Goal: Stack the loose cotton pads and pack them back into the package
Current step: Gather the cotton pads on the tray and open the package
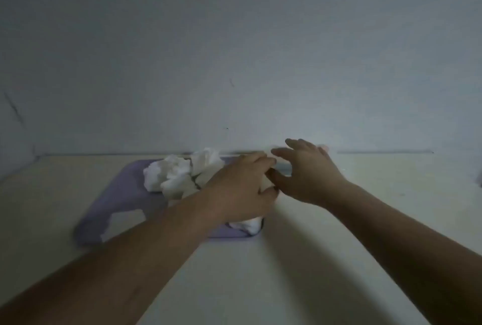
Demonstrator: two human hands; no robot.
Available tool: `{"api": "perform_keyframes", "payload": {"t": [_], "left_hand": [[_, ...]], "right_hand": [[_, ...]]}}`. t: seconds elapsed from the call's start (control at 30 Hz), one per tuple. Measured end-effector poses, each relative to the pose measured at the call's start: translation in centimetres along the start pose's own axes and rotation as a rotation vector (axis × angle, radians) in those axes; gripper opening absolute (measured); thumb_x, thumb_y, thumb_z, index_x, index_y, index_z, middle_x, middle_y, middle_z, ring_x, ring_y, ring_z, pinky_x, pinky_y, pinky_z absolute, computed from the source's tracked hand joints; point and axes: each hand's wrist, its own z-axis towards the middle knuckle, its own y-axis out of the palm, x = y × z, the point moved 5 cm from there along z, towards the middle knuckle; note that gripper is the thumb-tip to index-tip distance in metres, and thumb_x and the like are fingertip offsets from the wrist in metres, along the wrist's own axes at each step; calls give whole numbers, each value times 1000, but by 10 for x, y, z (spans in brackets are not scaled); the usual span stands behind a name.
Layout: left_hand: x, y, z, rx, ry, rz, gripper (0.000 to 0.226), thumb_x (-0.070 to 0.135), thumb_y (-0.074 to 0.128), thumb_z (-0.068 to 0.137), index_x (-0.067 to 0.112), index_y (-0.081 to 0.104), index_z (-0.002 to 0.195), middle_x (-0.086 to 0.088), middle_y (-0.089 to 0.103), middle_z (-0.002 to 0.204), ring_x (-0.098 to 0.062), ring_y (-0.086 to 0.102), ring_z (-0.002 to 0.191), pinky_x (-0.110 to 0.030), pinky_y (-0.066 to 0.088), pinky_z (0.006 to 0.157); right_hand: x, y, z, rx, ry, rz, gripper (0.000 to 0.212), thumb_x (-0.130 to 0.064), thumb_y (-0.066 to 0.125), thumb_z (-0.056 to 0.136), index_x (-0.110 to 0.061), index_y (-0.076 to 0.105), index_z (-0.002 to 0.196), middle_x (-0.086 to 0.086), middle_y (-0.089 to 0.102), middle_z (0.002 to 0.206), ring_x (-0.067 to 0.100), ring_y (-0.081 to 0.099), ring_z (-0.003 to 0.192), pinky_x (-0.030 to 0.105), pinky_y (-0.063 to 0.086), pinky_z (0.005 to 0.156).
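Note:
A heap of crumpled white cotton pads (177, 174) lies on the far part of a purple tray (125, 194). My left hand (240, 189) rests palm down over the tray's right side, curled over white material (247, 224) that shows under its heel. What it covers is mostly hidden, so I cannot tell whether this is the package or pads. My right hand (305, 170) hovers just right of the left hand with its fingers spread, thumb close to the left hand's fingers. It holds nothing that I can see.
The tray sits on a pale cream tabletop (260, 272) whose far edge meets a grey wall (234, 51). A thin dark strip (386, 152) runs along that edge at the right.

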Motion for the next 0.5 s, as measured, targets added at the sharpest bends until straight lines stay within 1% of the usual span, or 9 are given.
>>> {"api": "perform_keyframes", "payload": {"t": [0.07, 0.13, 0.17, 0.23, 0.3, 0.33, 0.4, 0.43, 0.5], "left_hand": [[-2, 8, -16, -85, 9, 78, 65, 60, 57, 85, 28, 49, 142, 10, 52, 142, -15, 49, 132, -40, 44, 110], [-14, 19, -30, -136, 2, 141, 75, 61, 60, 83, 28, 43, 148, 6, 52, 146, -18, 49, 133, -42, 42, 111], [-21, 22, -34, -142, -5, 151, 76, 61, 61, 83, 28, 42, 148, 4, 54, 145, -19, 51, 132, -42, 43, 110], [-40, 21, -31, -112, -11, 175, 64, 57, 62, 82, 29, 50, 138, 4, 60, 133, -21, 57, 121, -42, 48, 101], [-58, 17, -17, -115, -24, 219, 53, 50, 61, 77, 26, 56, 124, 3, 62, 121, -24, 60, 112, -44, 51, 93], [-65, 15, -10, -144, -38, 244, 51, 48, 59, 75, 25, 57, 120, 2, 62, 119, -25, 59, 112, -46, 52, 92], [-71, 16, 1, -208, -58, 282, 50, 47, 60, 76, 24, 56, 121, 0, 60, 121, -27, 57, 113, -46, 51, 93], [-72, 17, 5, -243, -66, 293, 49, 46, 61, 79, 24, 55, 122, -1, 59, 121, -27, 57, 112, -46, 51, 92], [-69, 19, 7, -272, -62, 312, 48, 47, 62, 81, 23, 55, 122, -2, 59, 120, -27, 58, 109, -45, 52, 90]], "right_hand": [[-5, 11, -10, -48, 16, -86, 67, -68, 51, 90, -38, 45, 150, 1, 33, 165, 28, 21, 156, 56, 18, 124], [-8, 27, -14, -60, 7, -116, 69, -69, 52, 88, -39, 44, 151, 0, 29, 168, 27, 14, 158, 60, 11, 124], [-12, 34, -12, -44, -11, -128, 65, -66, 53, 89, -38, 49, 148, 1, 34, 165, 27, 18, 157, 61, 11, 124], [-21, 47, -3, 32, -41, -141, 55, -59, 53, 89, -31, 63, 136, 4, 53, 151, 30, 38, 148, 61, 20, 121], [-28, 58, 12, 146, -74, -110, 47, -52, 57, 84, -23, 74, 117, 6, 70, 124, 35, 62, 121, 55, 41, 109], [-30, 62, 20, 207, -92, -95, 42, -49, 60, 81, -21, 77, 107, 5, 73, 111, 36, 67, 106, 49, 49, 98], [-32, 64, 28, 294, -116, -107, 34, -45, 64, 80, -19, 78, 96, 3, 73, 98, 34, 68, 92, 43, 53, 83], [-30, 65, 32, 310, -119, -102, 33, -44, 65, 79, -18, 78, 95, 3, 72, 97, 33, 68, 93, 42, 53, 81], [-29, 65, 30, 331, -146, -47, 34, -41, 65, 80, -17, 78, 100, 4, 74, 104, 33, 69, 98, 42, 54, 85]]}}
